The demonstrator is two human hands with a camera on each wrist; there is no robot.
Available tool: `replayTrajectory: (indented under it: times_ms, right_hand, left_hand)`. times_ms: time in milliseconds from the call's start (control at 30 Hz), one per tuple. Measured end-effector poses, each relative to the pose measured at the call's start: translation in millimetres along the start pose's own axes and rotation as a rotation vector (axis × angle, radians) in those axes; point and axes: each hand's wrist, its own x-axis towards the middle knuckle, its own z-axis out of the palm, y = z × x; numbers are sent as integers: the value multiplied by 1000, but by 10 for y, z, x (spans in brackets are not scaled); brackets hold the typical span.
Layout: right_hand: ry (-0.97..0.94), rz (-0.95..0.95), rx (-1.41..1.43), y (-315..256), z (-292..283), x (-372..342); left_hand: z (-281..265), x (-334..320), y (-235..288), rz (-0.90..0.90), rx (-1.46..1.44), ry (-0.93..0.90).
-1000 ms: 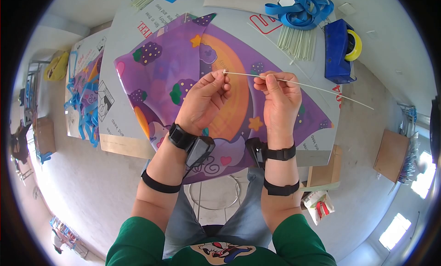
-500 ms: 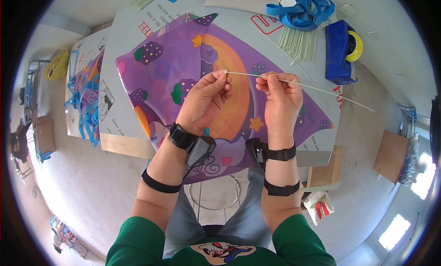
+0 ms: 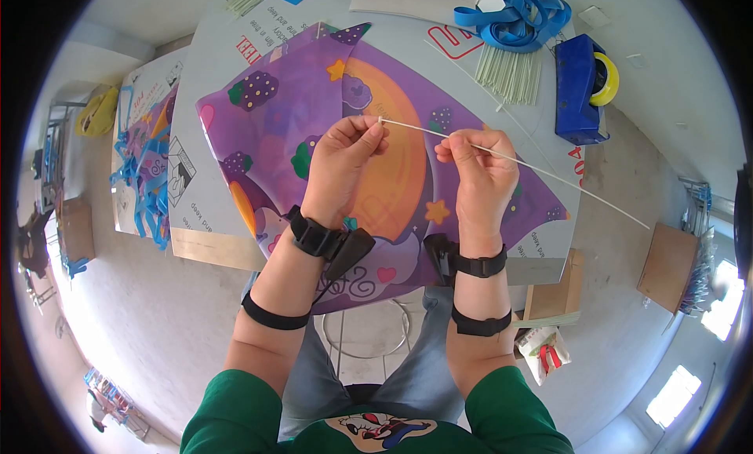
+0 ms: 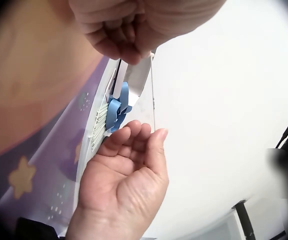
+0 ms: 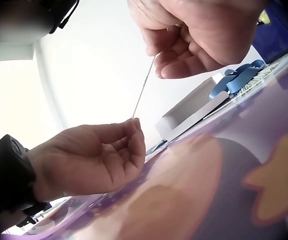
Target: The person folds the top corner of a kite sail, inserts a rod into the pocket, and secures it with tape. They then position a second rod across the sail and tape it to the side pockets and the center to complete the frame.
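Observation:
A thin pale rod (image 3: 565, 180) runs between the two hands, sloping down to the right past the right hand. Its left end is pinched between thumb and forefinger of the left hand (image 3: 345, 165). The right hand (image 3: 480, 183) pinches the rod farther along, palm turned up. Beneath both hands a purple printed sheet (image 3: 274, 140) with an orange moon, stars and berries lies on the table. The left wrist view shows the rod (image 4: 153, 90) upright between the hands, and in the right wrist view the rod (image 5: 144, 90) slants between them.
At the back right of the table (image 3: 212, 46) are blue ribbon (image 3: 510, 30), a bundle of pale rods (image 3: 506, 76) and a blue tape dispenser (image 3: 576, 93). A white box (image 3: 408, 0) stands at the back. On the left a second table holds blue ribbons (image 3: 153, 191).
The left hand has shifted slightly left and up, and the right hand a little lower. The rod now slopes more steeply, its free right end lower and farther right.

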Motion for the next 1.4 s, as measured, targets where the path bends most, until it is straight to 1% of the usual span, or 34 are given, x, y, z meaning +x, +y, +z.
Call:
replayTrajectory:
  times_ms: [67, 267, 367, 433, 500, 567, 633, 667, 733, 800, 867, 933, 1000, 1033, 1067, 1133, 1167, 1200, 1267, 1300, 1400]
  right_hand:
    - [4, -7, 11, -7, 5, -4]
    - [-21, -25, -61, 28, -35, 0]
    - [-41, 22, -63, 18, -34, 4]
    - [-43, 115, 14, 19, -20, 12]
    - [-42, 146, 36, 24, -14, 12]
    - [-35, 176, 56, 32, 1, 1]
    - [-11, 249, 133, 42, 37, -24]
    - [5, 240, 130, 49, 42, -35]
    - [11, 283, 77, 66, 34, -44]
    - [34, 273, 75, 76, 13, -42]
    - [-83, 236, 102, 70, -24, -28]
    - [-60, 247, 131, 50, -22, -40]
    - [-74, 309, -16, 10, 4, -66]
    - [-98, 304, -35, 13, 31, -84]
    - [-76, 297, -34, 42, 44, -100]
    - [-166, 326, 164, 112, 41, -137]
    - [-178, 317, 199, 111, 18, -137]
    - [-163, 305, 203, 83, -52, -113]
    - [-84, 224, 277, 13, -227, -34]
    - [-15, 226, 338, -65, -360, -1]
    - [108, 157, 538, -197, -850, 99]
  left_hand:
    - [15, -2, 6, 14, 66, 40]
    - [9, -1, 0, 25, 43, 25]
    - [1, -7, 10, -3, 11, -24]
    - [22, -22, 30, -17, 4, -32]
    - [31, -28, 35, -32, -3, -41]
    - [24, -24, 22, -87, -36, -101]
    - [35, -38, -7, -79, -58, -97]
    - [47, -46, -15, -70, -80, -88]
    - [37, -47, 7, -72, -67, -103]
    - [29, -52, 33, -72, -49, -116]
    - [33, -50, 45, -51, -72, -109]
    - [28, -53, 8, -57, -54, -147]
    - [67, -83, -45, -59, -37, -140]
    - [70, -94, -91, -76, -23, -134]
    - [97, -116, -104, -88, -15, -153]
    - [145, -176, -115, -72, 25, -117]
    - [162, -199, -73, -79, 59, -52]
    - [121, -191, -23, -83, 69, -68]
    - [-23, -129, 120, 18, -1, -93]
    - [-65, -114, 189, 21, 12, -105]
    - [-158, -84, 387, 101, 53, -100]
